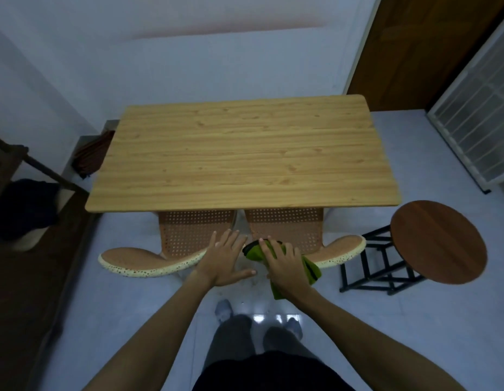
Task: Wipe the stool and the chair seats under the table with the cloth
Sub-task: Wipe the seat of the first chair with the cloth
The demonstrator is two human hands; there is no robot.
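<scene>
Two orange perforated chairs are pushed under the wooden table [245, 153]: the left chair [186, 232] and the right chair [290, 224], backrests toward me. My left hand [225, 258] is spread flat, fingers apart, over the top edge of the left chair's backrest. My right hand [284, 263] presses a green cloth [311, 270] against the top of the right chair's backrest. A round brown wooden stool [438, 241] on a black metal frame stands to the right of the chairs. The chair seats are hidden beneath the table.
A wall runs behind the table. A dark cabinet and a dark bundle [25, 207] sit at the left. A wooden door [420, 52] and a barred window [476, 114] are at the right. My feet [225, 309] stand on glossy grey floor.
</scene>
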